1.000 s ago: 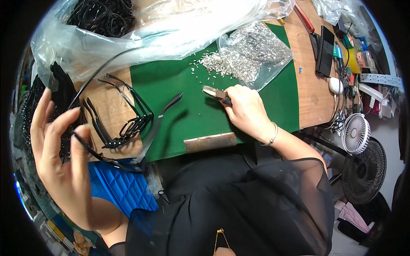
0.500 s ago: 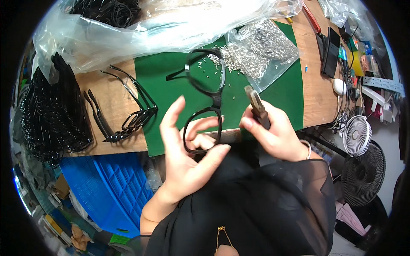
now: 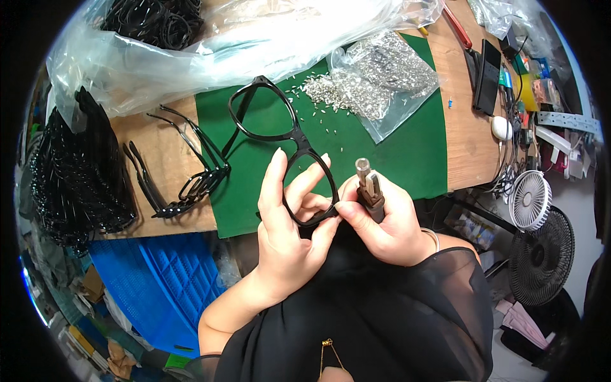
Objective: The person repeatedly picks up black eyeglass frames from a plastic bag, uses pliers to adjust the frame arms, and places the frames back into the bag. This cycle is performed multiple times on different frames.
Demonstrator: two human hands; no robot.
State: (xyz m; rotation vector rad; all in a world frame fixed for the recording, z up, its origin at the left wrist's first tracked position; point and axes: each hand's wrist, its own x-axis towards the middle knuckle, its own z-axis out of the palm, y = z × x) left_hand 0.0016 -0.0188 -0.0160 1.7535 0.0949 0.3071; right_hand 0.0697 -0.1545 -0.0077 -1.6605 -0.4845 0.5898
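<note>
My left hand grips the lower rim of a black eyeglass frame, with fingers reaching through and behind the lens opening. No lenses show in it; the frame slants away to the upper left, one temple arm trailing over the green mat. In my right hand is a metal hand tool with dark handles, which looks like pliers, its tip pointing up. The right thumb and fingertips meet the frame's lower corner beside the left fingertips. Whether a small part sits between them is hidden.
Small silvery pieces lie on the green mat by a clear bag of more. Several black glasses frames and a heap of black parts are at left. A phone and fans are at right.
My right hand has moved left with the tool, up to the frame's lower corner. The frame has turned so its upper end swings left, and the tool's tip has rotated.
</note>
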